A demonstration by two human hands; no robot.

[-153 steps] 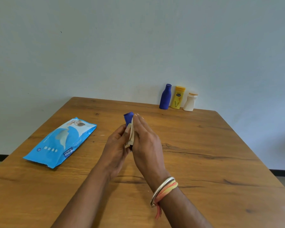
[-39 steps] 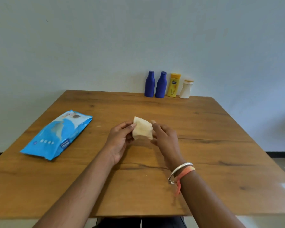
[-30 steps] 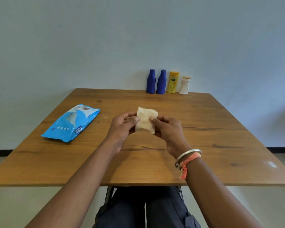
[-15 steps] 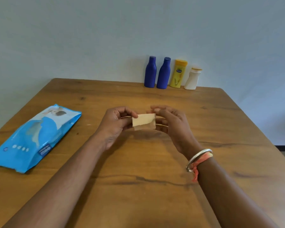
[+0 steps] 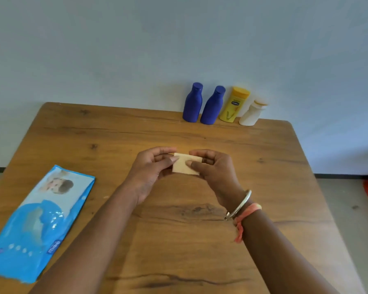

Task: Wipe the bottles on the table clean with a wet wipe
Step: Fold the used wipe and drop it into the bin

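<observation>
While both hands hover above mid-surface, noted largest to smallest. Wooden surface (image 5: 263, 209): fills lower frame, far edge against pale wall. Wipe pack (image 5: 38, 221): blue, lying flat at about 8 o'clock from the hands, well apart from them, long axis running roughly 7 to 1 o'clock. Left hand (image 5: 151, 168) and right hand (image 5: 215, 168): level with each other, close together, each grip closed in a pinch on the wet wipe (image 5: 184, 165), left on its 9 o'clock edge, right thumb pressed on its face toward 3 o'clock. Wipe folded to a small cream rectangle, long axis 9 to 3 o'clock, apparently clear of the wood, though height hard to judge.

Four bottles upright in a row at the far edge, 12 to 1 o'clock from the hands, well apart from them: left blue bottle (image 5: 192, 103), right blue bottle (image 5: 212, 107) just beside it, yellow bottle (image 5: 234, 106), white bottle (image 5: 251, 113) at the 3 o'clock end. Row axis 9 to 3 o'clock, skewed toward the right side. Whether neighbours touch: not resolvable.

Judgement: wipe being refolded for a fresh face; no bottle in hand. Coming move turns on the reach to 1 o'clock; right hand nearer to the row, yellow and white bottles especially. Likely one hand to keep the wipe, the other to fetch. Which bottles already clean: cannot tell.

Metal bangle (image 5: 240, 203) and orange thread on right wrist.
</observation>
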